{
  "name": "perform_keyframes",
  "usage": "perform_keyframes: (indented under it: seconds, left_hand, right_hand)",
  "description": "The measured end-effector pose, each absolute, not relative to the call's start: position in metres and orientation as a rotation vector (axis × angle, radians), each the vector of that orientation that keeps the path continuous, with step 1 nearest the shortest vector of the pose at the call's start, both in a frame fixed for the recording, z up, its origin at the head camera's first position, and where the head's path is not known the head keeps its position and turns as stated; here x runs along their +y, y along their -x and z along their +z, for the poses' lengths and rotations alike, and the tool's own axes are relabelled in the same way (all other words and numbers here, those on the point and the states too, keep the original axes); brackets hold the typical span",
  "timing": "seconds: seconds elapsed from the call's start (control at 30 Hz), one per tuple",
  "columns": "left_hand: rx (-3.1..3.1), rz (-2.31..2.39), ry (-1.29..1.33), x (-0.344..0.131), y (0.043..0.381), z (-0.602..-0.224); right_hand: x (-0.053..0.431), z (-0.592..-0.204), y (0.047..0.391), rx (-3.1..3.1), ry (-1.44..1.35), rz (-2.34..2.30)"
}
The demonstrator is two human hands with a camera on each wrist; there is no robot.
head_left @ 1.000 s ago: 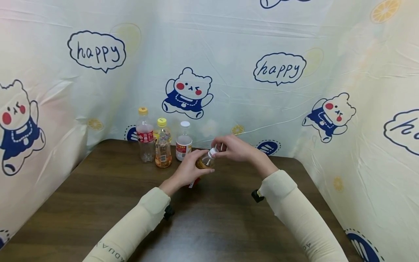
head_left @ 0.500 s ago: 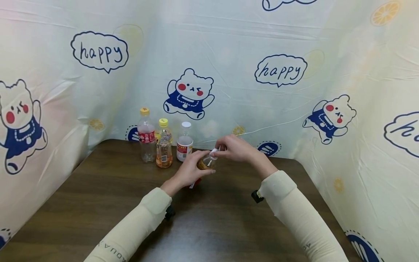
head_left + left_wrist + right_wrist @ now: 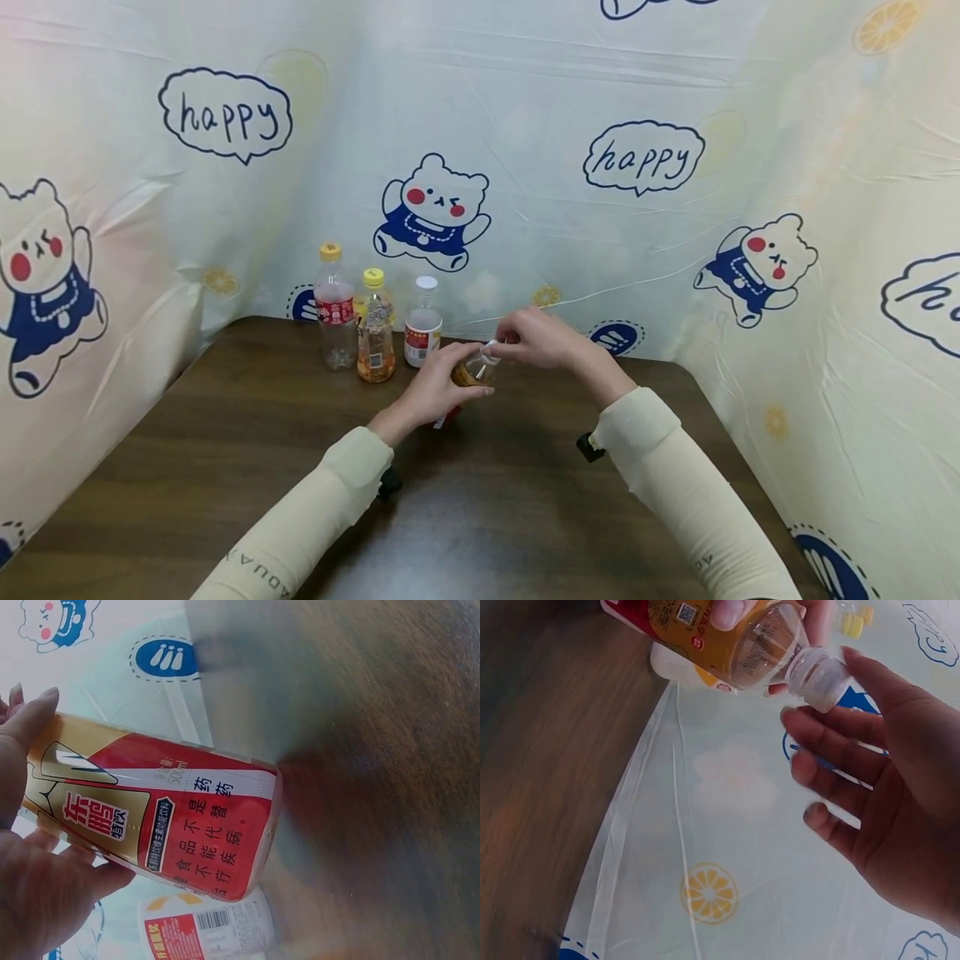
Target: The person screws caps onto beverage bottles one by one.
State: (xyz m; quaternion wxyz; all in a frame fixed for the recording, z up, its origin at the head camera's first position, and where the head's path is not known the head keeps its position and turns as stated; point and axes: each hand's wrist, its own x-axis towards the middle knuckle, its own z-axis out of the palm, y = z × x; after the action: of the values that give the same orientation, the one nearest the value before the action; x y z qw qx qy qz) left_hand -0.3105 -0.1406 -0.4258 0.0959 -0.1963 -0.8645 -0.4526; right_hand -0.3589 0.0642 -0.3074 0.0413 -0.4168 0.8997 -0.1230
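Note:
My left hand (image 3: 431, 387) grips a drink bottle (image 3: 172, 817) with a red and gold label, tilted with its neck to the upper right. Amber liquid shows through its clear shoulder in the head view. At the neck, my right hand (image 3: 543, 340) pinches the white cap (image 3: 826, 684) between thumb and fingers, its other fingers loosely bent. The left fingers (image 3: 37, 712) wrap the label's upper part. Whether the cap is loose from the neck, I cannot tell.
Upright at the back left of the brown table (image 3: 480, 508) stand an orange-capped bottle (image 3: 334, 312), a yellow-capped bottle with orange liquid (image 3: 375, 346) and a white-capped bottle (image 3: 423, 335). A patterned curtain (image 3: 525, 242) borders the table behind and at the sides.
The right fingers have turned slightly at the cap and now cover more of it. Bottle and left hand have hardly moved.

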Motion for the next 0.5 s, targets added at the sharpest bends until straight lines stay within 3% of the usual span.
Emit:
perform_keyframes:
  seconds: [0.2,0.5]
  left_hand:
    - [-2.578,-1.336,0.565,-0.141,0.310,-0.427]
    - [-2.572,-1.331,0.561,-0.140,0.307,-0.424]
  right_hand:
    - [0.066,-0.301,0.355,2.782,1.157,-0.353]
    - [0.067,-0.296,0.356,2.575,1.245,-0.384]
